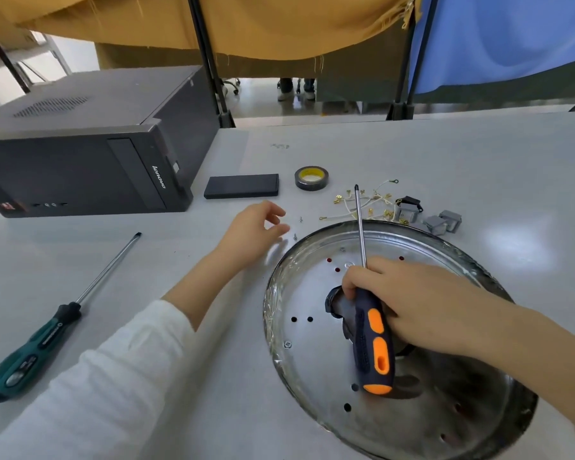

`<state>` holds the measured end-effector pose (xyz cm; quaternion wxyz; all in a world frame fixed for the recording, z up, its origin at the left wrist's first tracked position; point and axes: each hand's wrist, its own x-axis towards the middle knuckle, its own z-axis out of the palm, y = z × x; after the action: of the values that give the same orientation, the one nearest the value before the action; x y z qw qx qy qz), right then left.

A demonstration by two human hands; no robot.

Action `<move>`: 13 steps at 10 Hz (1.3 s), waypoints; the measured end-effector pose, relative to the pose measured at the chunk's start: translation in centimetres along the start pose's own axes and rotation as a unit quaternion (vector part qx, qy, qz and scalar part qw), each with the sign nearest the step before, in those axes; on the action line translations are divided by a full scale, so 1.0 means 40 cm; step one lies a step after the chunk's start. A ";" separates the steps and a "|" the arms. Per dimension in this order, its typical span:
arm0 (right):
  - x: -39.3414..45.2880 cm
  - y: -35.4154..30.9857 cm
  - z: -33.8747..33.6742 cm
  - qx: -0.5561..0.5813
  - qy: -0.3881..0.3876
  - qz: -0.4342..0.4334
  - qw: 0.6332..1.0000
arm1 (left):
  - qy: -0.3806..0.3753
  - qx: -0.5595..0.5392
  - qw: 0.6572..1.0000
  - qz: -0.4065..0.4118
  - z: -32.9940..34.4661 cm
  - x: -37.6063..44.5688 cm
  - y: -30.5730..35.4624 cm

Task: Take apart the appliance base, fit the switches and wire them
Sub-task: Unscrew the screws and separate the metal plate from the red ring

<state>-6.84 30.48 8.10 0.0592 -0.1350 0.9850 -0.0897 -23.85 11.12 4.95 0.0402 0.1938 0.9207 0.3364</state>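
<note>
Appliance base (312, 327) screws (295, 237) could scatter: left hand (253, 232) hovers loosely spread nearby, right hand (422, 303) curled round the screwdriver (374, 346).

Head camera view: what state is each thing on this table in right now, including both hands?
Round metal base: lying flat, one screw visible in it near its left rim.
Orange-and-black screwdriver: held in the right hand, tip up.
Left hand: fingers loosely curled, holding nothing visible, beside two loose screws.
Green screwdriver: lying unused.
Tape roll: lying flat.
Grey switches: loose, unfitted.
Wires: loose pile.
</note>
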 end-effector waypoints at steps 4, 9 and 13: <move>-0.001 -0.006 -0.004 0.009 0.007 -0.013 1.000 | 0.000 0.024 0.999 0.030 0.050 0.012 -0.006; 0.061 -0.140 0.011 0.220 0.097 -0.050 0.969 | 0.084 -0.254 0.963 0.012 -0.105 -0.269 0.057; 0.068 -0.169 -0.041 0.467 0.136 -0.050 0.872 | 0.023 -0.476 0.879 -0.007 -0.101 -0.371 0.097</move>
<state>-7.94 23.58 10.77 -0.0236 -0.1276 0.8184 -0.5598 -9.71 5.70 9.70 0.1084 0.1370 0.6513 0.7384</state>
